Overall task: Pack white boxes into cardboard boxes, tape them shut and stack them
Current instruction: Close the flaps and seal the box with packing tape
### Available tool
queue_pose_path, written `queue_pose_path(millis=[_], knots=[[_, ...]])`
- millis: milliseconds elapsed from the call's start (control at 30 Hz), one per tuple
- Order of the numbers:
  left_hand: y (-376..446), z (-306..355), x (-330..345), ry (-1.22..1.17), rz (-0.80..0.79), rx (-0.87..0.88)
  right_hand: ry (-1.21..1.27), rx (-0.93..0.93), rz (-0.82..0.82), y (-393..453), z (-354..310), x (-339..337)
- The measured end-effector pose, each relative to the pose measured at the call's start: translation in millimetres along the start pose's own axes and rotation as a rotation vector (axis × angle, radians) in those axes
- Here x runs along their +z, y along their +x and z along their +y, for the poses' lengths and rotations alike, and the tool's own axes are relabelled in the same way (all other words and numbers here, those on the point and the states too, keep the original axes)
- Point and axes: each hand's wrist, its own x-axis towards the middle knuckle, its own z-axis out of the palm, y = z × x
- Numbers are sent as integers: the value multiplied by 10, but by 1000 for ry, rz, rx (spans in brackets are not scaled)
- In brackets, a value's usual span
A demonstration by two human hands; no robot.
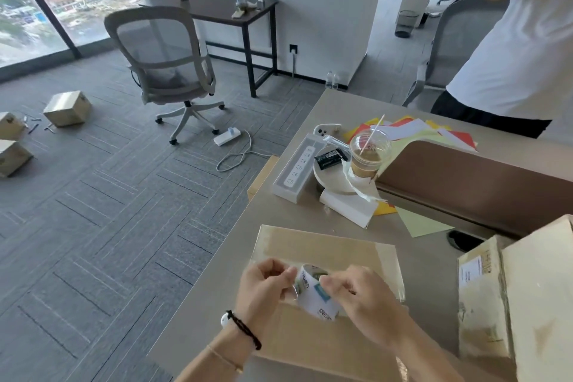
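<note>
Pinching a glossy tape roll (316, 293) over matte cardboard box (325, 257).

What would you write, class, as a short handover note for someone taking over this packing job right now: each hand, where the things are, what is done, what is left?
Left hand: gripping the tape roll from its left side.
Right hand: pinching at the roll's face, apparently picking for the tape end.
Cardboard box: on the table under the hands, flaps closed, some tape already across the far edge.
More cartons stand to the right; three boxes lie on the floor.
Left: finish taping this box, then stack it. No white boxes being packed are visible.
</note>
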Motion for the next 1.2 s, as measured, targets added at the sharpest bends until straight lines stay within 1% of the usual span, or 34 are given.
queue_pose_path(millis=[33, 67, 100, 167, 233, 267, 300, 333, 400, 433, 467, 500, 533, 600, 633, 667, 700, 767, 867, 967, 1000, 1133, 1200], knots=[[15, -7, -1, -68, -14, -54, -21, -5, -35, -5, -4, -67], [20, -15, -3, -124, -28, -101, 21, -3, -93, -13, -6, -135], [34, -31, -10, -172, -46, -150, 129, -17, -160, -20, -33, -206], [60, -64, -20, -252, -118, -269, 468, -55, -286, -61, -126, -306], [87, -61, -29, -316, -181, -343, 725, -62, -266, -68, -186, -310], [117, -54, -51, -317, -164, -337, 765, -47, -238, -52, -177, -289], [154, -50, -97, -282, -110, -299, 734, -28, -217, -18, -140, -260], [188, -49, -166, -209, -37, -245, 629, -9, -197, 20, -86, -236], [226, -42, -318, -64, 69, -164, 229, 56, -154, 91, 75, -237], [246, -62, -381, -32, 88, -159, 35, 102, -130, 118, 142, -250], [258, -85, -423, -23, 87, -167, -68, 141, -108, 132, 175, -263], [262, -113, -441, -24, 78, -187, -75, 147, -113, 130, 189, -276], [261, -140, -453, -41, 71, -210, 15, 128, -145, 119, 186, -295], [267, -181, -476, -102, 61, -254, 386, 71, -236, 77, 105, -342], [273, -189, -505, -129, 61, -267, 542, 54, -236, 65, 94, -358], [278, -191, -544, -148, 70, -269, 608, 46, -194, 62, 95, -364], [296, -196, -581, -160, 86, -262, 571, 40, -129, 77, 115, -340], [322, -188, -621, -132, 113, -242, 378, 52, -30, 152, 168, -235], [339, -204, -640, -63, 142, -223, 122, 68, 23, 276, 191, -118], [395, -225, -775, -53, 198, -222, -122, 71, 66, 326, 237, -120], [420, -215, -831, -47, 201, -213, -172, 94, 77, 323, 259, -123], [499, -141, -946, -32, 155, -183, -232, 148, 113, 340, 237, -89], [532, -149, -983, -43, 155, -185, -256, 180, 101, 367, 230, -37]])
